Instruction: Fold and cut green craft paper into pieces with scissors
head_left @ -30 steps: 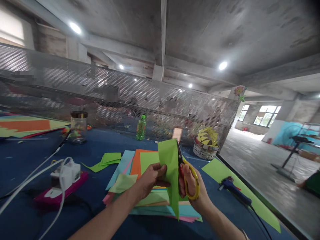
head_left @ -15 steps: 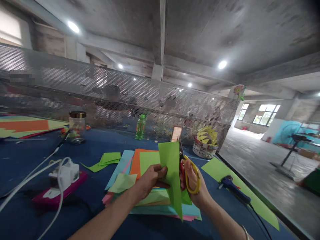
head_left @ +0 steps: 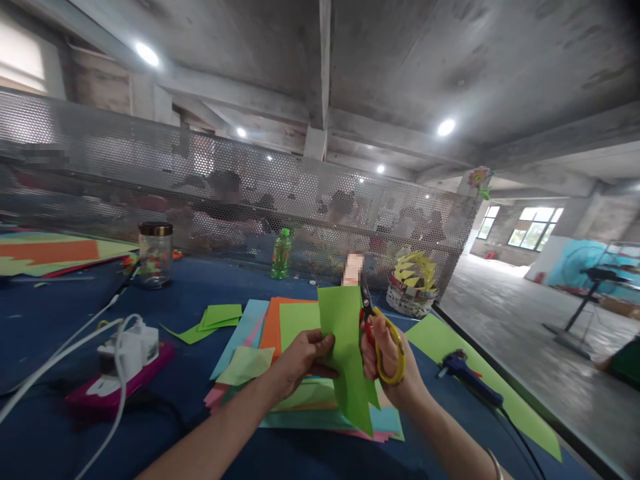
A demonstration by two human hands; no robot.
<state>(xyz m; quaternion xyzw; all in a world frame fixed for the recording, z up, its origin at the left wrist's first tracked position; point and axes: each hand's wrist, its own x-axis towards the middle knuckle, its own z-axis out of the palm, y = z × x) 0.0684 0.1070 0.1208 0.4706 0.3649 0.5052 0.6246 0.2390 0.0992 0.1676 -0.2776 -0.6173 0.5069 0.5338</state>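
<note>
My left hand [head_left: 305, 360] pinches a bright green sheet of paper [head_left: 345, 353] by its left side and holds it upright over the pile. In my right hand [head_left: 395, 367] is a pair of scissors [head_left: 387, 347] with yellow and red handles and dark blades. The blades point up beside the paper's right edge; their tips are partly hidden, so I cannot tell whether they touch it. Beneath both hands lies a stack of coloured paper [head_left: 245, 323] in blue, orange, green and pink.
Small green paper pieces [head_left: 223, 317] lie left of the stack. A glue gun [head_left: 470, 380] rests on a green sheet [head_left: 535, 427] at right. Farther back stand a green bottle [head_left: 281, 255], a jar [head_left: 155, 257] and a basket [head_left: 411, 297]. A pink power strip [head_left: 150, 370] sits at left.
My right hand has shifted slightly right with the scissors, whose blades show more beside the paper. The lower end of the green sheet has swung a little to the right.
</note>
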